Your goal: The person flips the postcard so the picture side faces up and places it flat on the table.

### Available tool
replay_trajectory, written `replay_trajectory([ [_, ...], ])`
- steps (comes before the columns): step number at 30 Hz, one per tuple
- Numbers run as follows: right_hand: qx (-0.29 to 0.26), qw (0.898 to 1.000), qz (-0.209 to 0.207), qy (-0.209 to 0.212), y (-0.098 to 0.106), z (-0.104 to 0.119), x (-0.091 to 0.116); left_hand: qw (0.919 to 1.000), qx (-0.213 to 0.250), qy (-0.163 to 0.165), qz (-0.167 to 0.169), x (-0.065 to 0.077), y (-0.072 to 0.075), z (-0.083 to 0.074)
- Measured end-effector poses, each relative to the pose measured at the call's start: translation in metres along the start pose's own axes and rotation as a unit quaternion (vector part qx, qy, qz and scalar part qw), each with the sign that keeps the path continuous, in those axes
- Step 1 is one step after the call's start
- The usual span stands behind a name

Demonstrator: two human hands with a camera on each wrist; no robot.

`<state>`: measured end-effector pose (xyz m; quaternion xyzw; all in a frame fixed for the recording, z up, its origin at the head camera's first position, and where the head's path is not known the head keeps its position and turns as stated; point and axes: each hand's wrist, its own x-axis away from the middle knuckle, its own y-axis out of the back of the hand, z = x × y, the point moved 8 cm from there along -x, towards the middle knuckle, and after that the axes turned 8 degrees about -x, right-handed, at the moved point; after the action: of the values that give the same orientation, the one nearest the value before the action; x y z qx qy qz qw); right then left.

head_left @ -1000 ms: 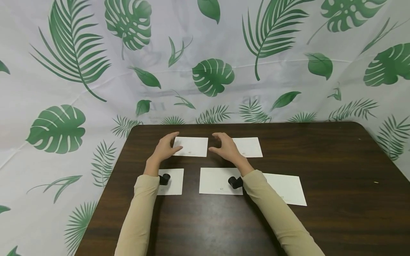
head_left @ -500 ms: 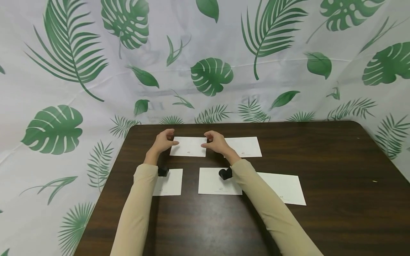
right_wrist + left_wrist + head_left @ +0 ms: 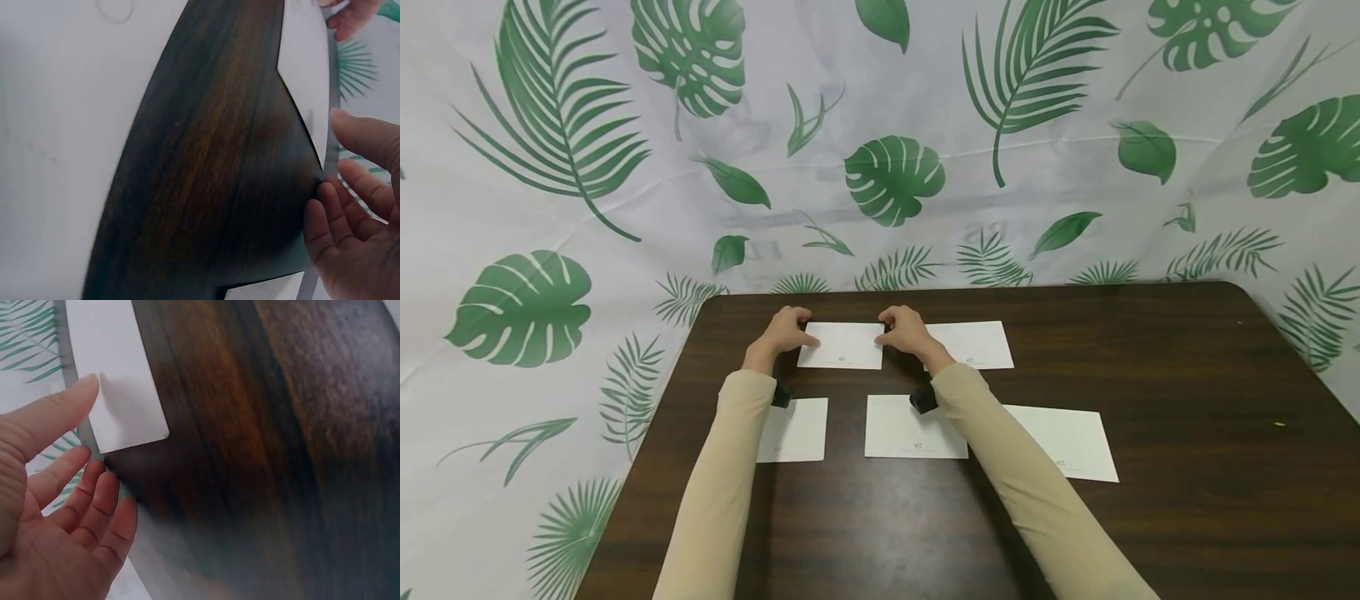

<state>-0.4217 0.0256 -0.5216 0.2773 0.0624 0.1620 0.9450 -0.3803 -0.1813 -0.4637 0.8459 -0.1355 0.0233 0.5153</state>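
Observation:
A white rectangular paper card (image 3: pixel 844 346) with a small printed mark lies flat at the back left of the dark table. At its left end is my left hand (image 3: pixel 784 331), thumb over the edge and fingers loosely bent beside it. My right hand (image 3: pixel 907 330) is at the opposite end, its thumb at the card's edge. In the left wrist view a gap shows between the thumb and fingers of the left hand (image 3: pixel 75 487). The right wrist view likewise shows the right hand (image 3: pixel 359 200) with thumb and fingers apart.
A second white card (image 3: pixel 972 345) lies right of the right hand. Nearer are a left card (image 3: pixel 796 430), a middle card (image 3: pixel 910 429) and a right card (image 3: pixel 1063 442), partly under the forearms. A leaf-print cloth (image 3: pixel 895 108) hangs behind the dark wooden table (image 3: pixel 865 525).
My right hand has moved left from the gap between the two back cards to the left one's right end. My left hand has shifted slightly left. The cards have not visibly moved.

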Motion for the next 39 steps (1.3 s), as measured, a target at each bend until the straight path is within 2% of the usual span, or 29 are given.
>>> replay_trajectory([
  [2, 0.031, 0.999, 0.000, 0.010, -0.003, 0.002, 0.000, 0.9997, -0.022, 0.005, 0.005, 0.000, 0.000, 0.000],
  [3, 0.043, 0.999, 0.005, 0.000, -0.006, -0.002, -0.004, 0.9996, -0.028, 0.007, 0.006, -0.001, 0.000, 0.000],
  [7, 0.101, 0.993, 0.022, -0.057, 0.003, 0.047, 0.025, 0.9987, -0.049, 0.006, 0.009, -0.002, 0.001, -0.003],
  [10, 0.130, 0.989, 0.026, -0.069, 0.006, 0.063, 0.034, 0.9981, -0.059, 0.005, 0.015, -0.002, 0.003, -0.006],
  [15, 0.138, 0.985, 0.044, -0.098, 0.004, 0.064, 0.030, 0.9950, -0.090, 0.012, 0.042, -0.003, 0.003, -0.005],
  [17, 0.146, 0.984, 0.043, -0.095, 0.001, 0.058, 0.023, 0.9940, -0.098, 0.007, 0.048, -0.004, 0.003, -0.005],
  [21, 0.167, 0.977, 0.058, -0.116, -0.003, 0.053, 0.015, 0.9936, -0.099, -0.003, 0.053, -0.007, 0.001, -0.006],
  [23, 0.175, 0.975, 0.062, -0.119, -0.004, 0.053, 0.014, 0.9931, -0.102, -0.002, 0.057, -0.007, 0.000, -0.005],
  [25, 0.177, 0.972, 0.072, -0.139, -0.003, 0.059, 0.020, 0.9925, -0.105, 0.000, 0.061, -0.008, 0.000, -0.005],
  [32, 0.193, 0.970, 0.069, -0.127, -0.002, 0.067, 0.024, 0.9892, -0.130, -0.003, 0.067, -0.009, 0.000, -0.003],
  [39, 0.198, 0.969, 0.070, -0.129, -0.001, 0.070, 0.023, 0.9893, -0.128, 0.000, 0.071, -0.011, 0.000, -0.005],
])
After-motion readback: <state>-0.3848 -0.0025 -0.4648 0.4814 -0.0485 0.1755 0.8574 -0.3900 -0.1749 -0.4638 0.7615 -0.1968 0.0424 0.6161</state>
